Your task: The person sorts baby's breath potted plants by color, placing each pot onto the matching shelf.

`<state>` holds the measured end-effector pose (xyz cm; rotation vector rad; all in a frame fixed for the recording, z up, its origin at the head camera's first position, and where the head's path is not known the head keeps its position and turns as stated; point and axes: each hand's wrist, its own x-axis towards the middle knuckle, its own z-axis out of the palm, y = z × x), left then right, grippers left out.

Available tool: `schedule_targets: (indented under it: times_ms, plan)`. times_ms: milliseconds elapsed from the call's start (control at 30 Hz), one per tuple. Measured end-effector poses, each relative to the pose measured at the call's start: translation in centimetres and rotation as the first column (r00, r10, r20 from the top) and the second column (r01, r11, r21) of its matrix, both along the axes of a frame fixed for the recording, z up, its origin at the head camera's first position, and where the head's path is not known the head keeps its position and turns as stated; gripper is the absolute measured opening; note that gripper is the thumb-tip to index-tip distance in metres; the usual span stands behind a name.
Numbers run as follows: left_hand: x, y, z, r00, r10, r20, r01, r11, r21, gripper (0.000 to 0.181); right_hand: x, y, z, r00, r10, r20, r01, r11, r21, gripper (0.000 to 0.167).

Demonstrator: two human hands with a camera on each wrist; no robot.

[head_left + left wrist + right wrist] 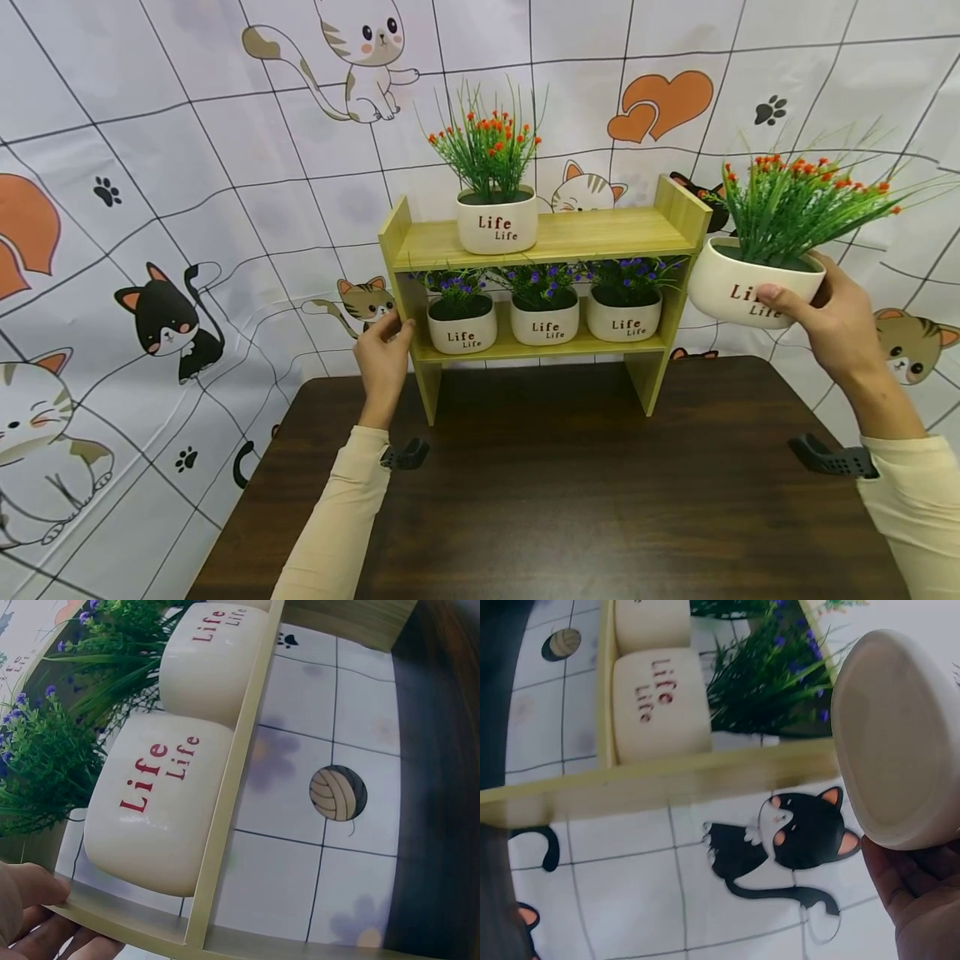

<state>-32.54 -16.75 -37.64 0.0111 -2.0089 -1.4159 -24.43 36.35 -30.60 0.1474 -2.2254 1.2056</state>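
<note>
My right hand (846, 321) grips a white oval pot of orange-flowered artificial grass (757, 283), thumb across its front lettering. This potted plant is held in the air, tilted, just right of the wooden shelf (555, 237). Its pale underside (892, 742) faces the right wrist camera. My left hand (382, 358) pinches the shelf's left side panel, its thumb (37, 886) on the panel's edge. Another orange-flowered potted plant (497, 223) stands on the top board at the left. Three purple-flowered pots, among them the left one (462, 329), line the lower board.
The shelf stands at the back of a dark brown table (585, 500). Behind it hangs a white gridded backdrop (247, 208) printed with cartoon cats, hearts and paw prints. The shelf's raised right end panel (684, 208) lies close to the held pot.
</note>
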Motion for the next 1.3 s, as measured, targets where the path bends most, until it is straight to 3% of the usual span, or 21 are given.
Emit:
schedule_targets:
  times_ms: [633, 1000, 1300]
  plan:
    - [0.0, 0.1, -0.1, 1.0, 0.003, -0.005, -0.003, 1.0, 0.0, 0.027, -1.5, -5.3, 4.7, 0.983, 0.137, -0.119, -0.141, 0.99, -0.027, 0.021]
    - [0.2, 0.1, 0.0, 1.0, 0.003, -0.003, -0.003, 1.0, 0.009, 0.029, -3.5, -7.0, 7.2, 0.976, 0.187, -0.115, -0.191, 0.981, -0.026, 0.036]
    - [-0.1, 0.0, 0.0, 1.0, 0.011, -0.002, -0.011, 1.0, -0.004, 0.027, -5.4, -8.4, 8.5, 0.974, 0.221, -0.054, -0.221, 0.975, 0.0, 0.068]
